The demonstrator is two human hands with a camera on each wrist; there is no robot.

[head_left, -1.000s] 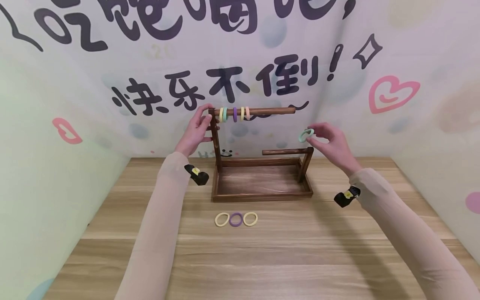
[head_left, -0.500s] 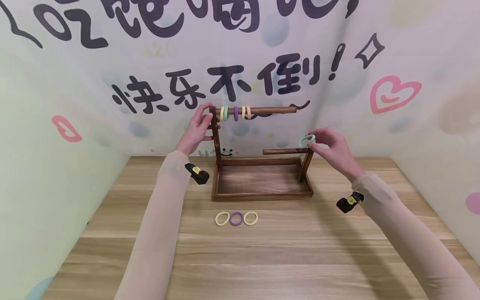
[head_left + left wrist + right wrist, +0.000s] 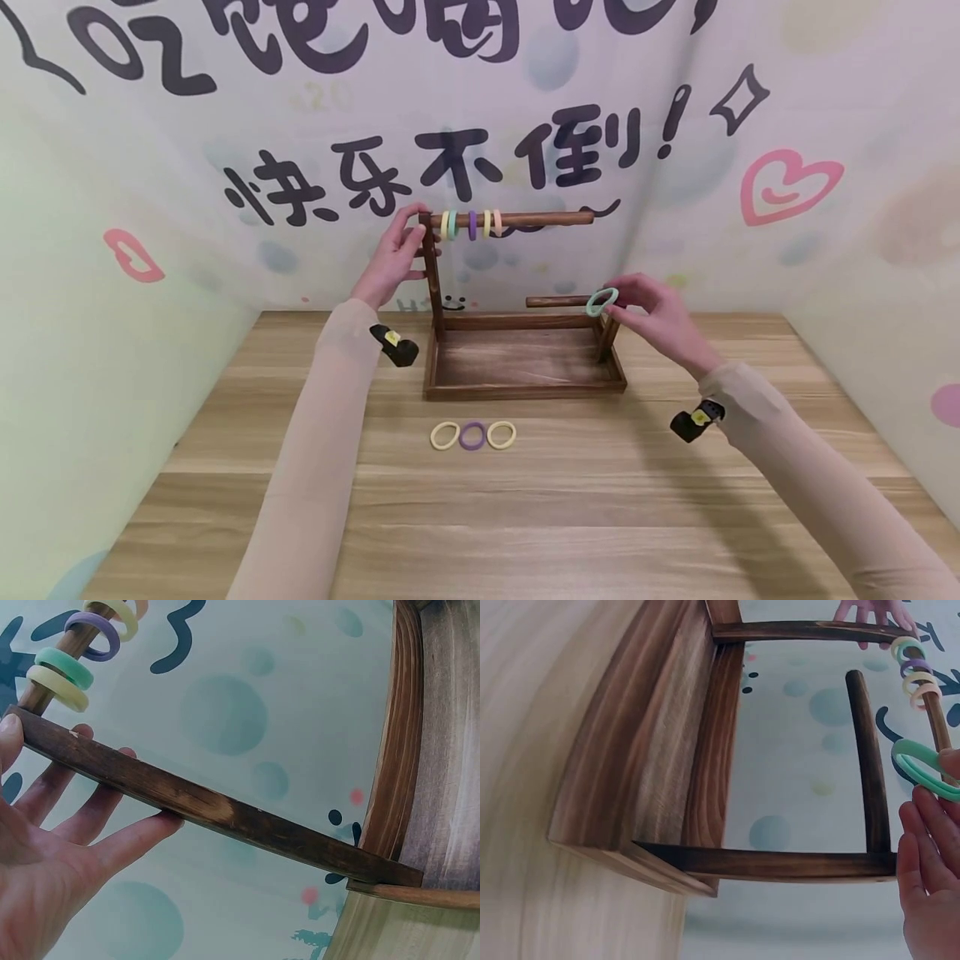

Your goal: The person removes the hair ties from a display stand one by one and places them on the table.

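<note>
A pale wood-grained table (image 3: 480,517) is stretching across the lower half of the head view, its back edge meeting a whitish wall (image 3: 375,100) that is carrying bold dark lettering (image 3: 459,158), soft bluish spots and a pink heart outline (image 3: 748,200) at the right, while the left side wall (image 3: 67,350) is taking on a greenish tint. A dark wooden rack (image 3: 525,392) is standing on the table near the back wall, and the left hand (image 3: 390,257) is gripping the top of its tall post (image 3: 432,283), thumb on one side and fingers on the other. Five coloured rings (image 3: 472,227) are hanging on the upper bar (image 3: 547,219). The right hand (image 3: 662,321) is pinching a mint-green ring (image 3: 924,778) between thumb and fingers, holding it in the air near the post end of the lower bar (image 3: 555,302). Two yellow rings (image 3: 432,438) and a purple ring (image 3: 462,437) are lying flat in a row in front of the rack, the purple in the middle, and a long soft shadow (image 3: 697,475) is falling across the tabletop beside the right sleeve (image 3: 817,483)
</note>
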